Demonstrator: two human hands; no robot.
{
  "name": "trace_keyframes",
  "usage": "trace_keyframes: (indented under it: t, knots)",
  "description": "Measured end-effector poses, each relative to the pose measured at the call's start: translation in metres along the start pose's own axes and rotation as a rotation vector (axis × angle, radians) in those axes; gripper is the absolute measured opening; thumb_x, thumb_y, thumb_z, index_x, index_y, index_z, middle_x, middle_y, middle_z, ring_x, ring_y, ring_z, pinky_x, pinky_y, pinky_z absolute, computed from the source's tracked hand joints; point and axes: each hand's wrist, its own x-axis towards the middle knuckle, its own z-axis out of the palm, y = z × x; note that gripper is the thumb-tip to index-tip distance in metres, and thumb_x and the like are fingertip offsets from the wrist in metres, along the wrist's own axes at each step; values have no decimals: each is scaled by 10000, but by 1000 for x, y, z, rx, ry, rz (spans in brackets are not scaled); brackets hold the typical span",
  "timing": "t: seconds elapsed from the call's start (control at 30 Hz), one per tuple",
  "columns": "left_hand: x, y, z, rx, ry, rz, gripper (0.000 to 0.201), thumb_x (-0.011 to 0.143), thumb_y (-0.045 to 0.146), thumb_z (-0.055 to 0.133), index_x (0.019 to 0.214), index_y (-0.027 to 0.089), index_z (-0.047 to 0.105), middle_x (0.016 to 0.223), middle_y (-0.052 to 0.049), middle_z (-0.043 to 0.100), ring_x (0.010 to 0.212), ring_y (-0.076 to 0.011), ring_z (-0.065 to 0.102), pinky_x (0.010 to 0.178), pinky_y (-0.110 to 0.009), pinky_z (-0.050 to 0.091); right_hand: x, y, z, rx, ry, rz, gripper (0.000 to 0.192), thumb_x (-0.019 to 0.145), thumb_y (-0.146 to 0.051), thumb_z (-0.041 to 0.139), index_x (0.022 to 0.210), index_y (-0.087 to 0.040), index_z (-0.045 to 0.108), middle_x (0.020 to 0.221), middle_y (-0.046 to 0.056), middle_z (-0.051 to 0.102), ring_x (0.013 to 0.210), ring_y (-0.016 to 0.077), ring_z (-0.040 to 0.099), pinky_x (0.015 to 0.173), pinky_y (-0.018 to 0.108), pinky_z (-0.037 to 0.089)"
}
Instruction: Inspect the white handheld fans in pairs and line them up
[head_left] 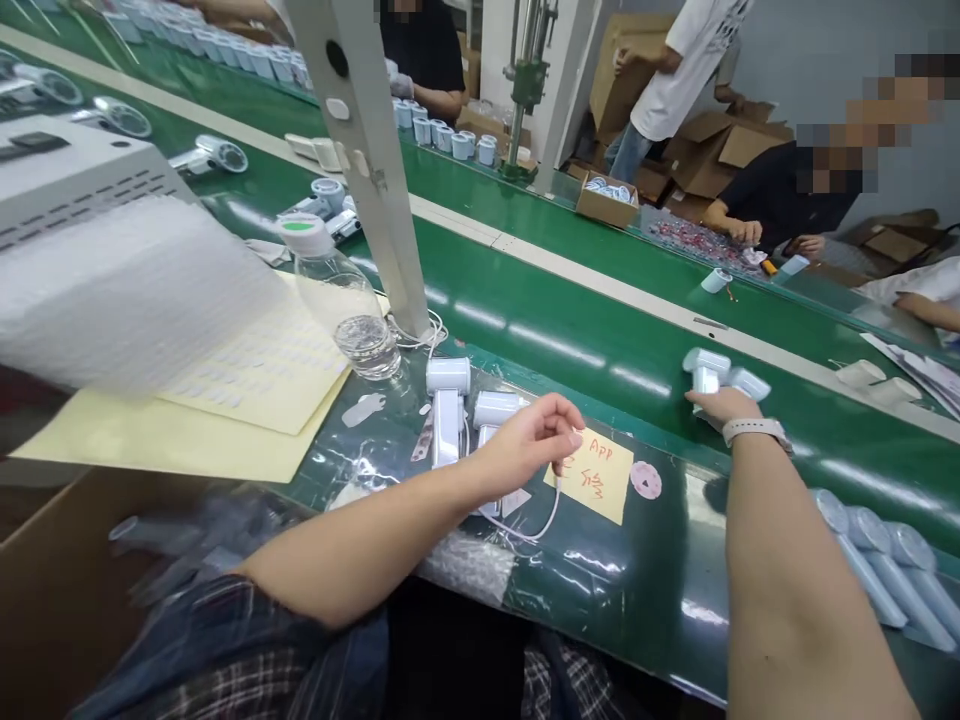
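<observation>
My left hand is closed, fingers curled and pinched around the end of a white cable that loops below it. Beside that wrist, two light-blue devices with a round head and straight handle lie on the bench; the nearer-to-post one shows fully, the other is partly behind my forearm. Out over the green belt, my right hand grips a light-blue device of the same kind. A second light-blue head shows against it; whether I hold that too I cannot tell.
A yellow note with red writing lies on the bench. Left are a water bottle, yellow sheets and a metal post. Several light-blue devices lie at right. Across the green belt, other people work.
</observation>
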Motion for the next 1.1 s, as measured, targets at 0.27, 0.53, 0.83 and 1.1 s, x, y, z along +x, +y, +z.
trace_keyframes:
  t: [0.27,0.53,0.83,1.1]
  knots:
    - [6,-20,15,-357,42,76,904,608,803,879,1251,199,681,1566,-199,574,1574,-401,392,1257,-519,371,-157,-104,4,220,1,-499,561,846,-638,729,1218,-223,786,1200,160,695,1111,385,665,957,522,542]
    - [9,-10,6,-462,83,18,851,461,881,862,881,154,723,887,-91,771,890,-251,744,805,-363,594,-232,-105,28,561,87,-539,593,1032,-662,442,1419,-239,597,1257,180,704,1080,355,697,900,555,579]
    - [8,14,-8,-495,18,211,840,448,913,843,826,179,689,988,-98,770,1108,-312,735,874,-393,601,-266,-130,73,705,-29,-448,293,962,-486,561,947,-208,649,897,135,733,853,308,680,803,476,549]
    - [0,17,-3,-463,-103,278,816,493,950,788,705,178,633,1166,-121,743,1226,-323,685,925,-396,606,-286,-142,62,1248,-134,-360,355,895,-545,783,816,-212,690,642,8,690,602,176,647,611,307,510]
